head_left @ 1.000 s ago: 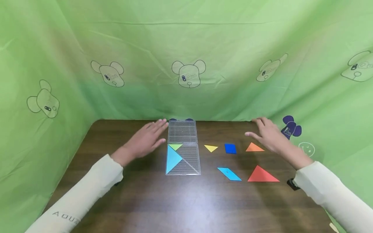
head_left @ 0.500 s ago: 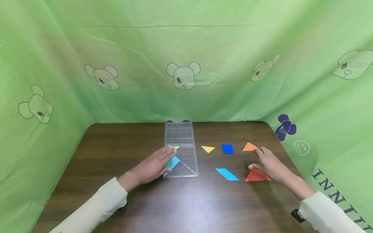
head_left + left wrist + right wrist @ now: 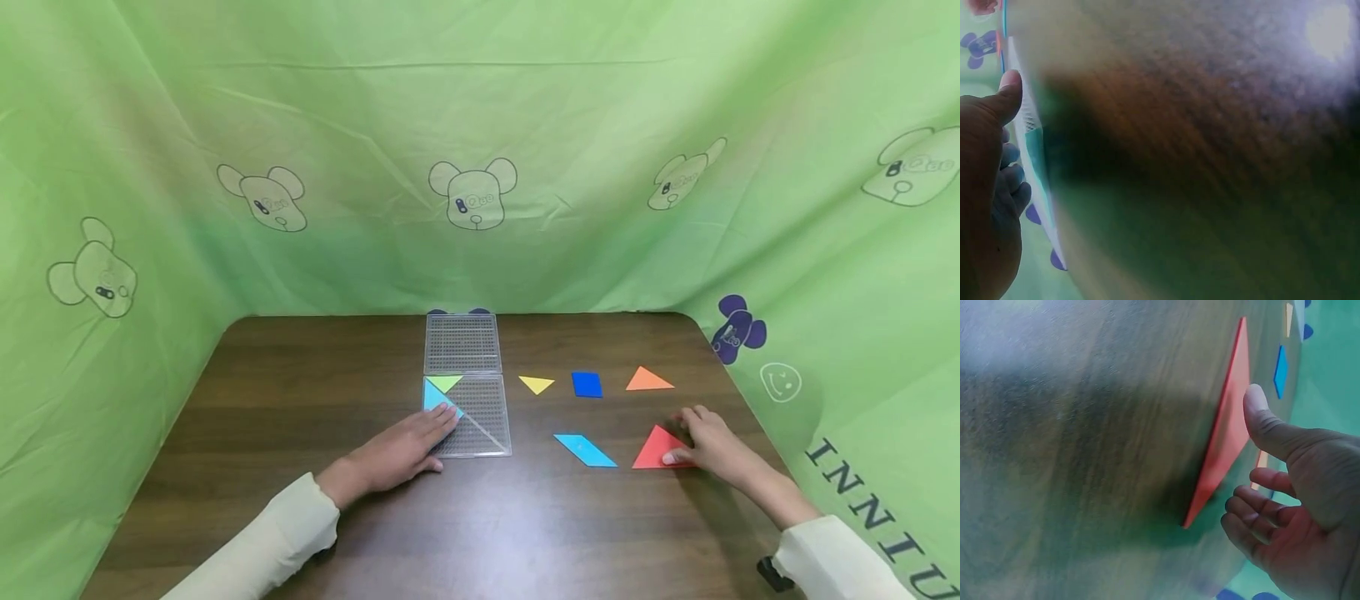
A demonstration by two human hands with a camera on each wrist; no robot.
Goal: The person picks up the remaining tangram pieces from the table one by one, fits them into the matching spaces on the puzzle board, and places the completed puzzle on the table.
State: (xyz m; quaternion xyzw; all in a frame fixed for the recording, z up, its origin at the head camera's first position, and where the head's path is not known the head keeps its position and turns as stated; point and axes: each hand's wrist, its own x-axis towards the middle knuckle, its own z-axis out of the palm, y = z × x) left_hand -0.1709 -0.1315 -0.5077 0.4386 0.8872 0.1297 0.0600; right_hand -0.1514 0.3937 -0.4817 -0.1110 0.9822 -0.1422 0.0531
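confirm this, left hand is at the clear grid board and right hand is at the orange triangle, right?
Not the orange triangle: the head view shows the right hand at the red triangle. The left hand is at the clear grid board, as you say.

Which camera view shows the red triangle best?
The right wrist view: the red triangle appears large there, its long edge visible end to end, though steeply foreshortened. The head view shows it smaller, with the right hand hiding one corner. In the left wrist view I can't make it out with certainty.
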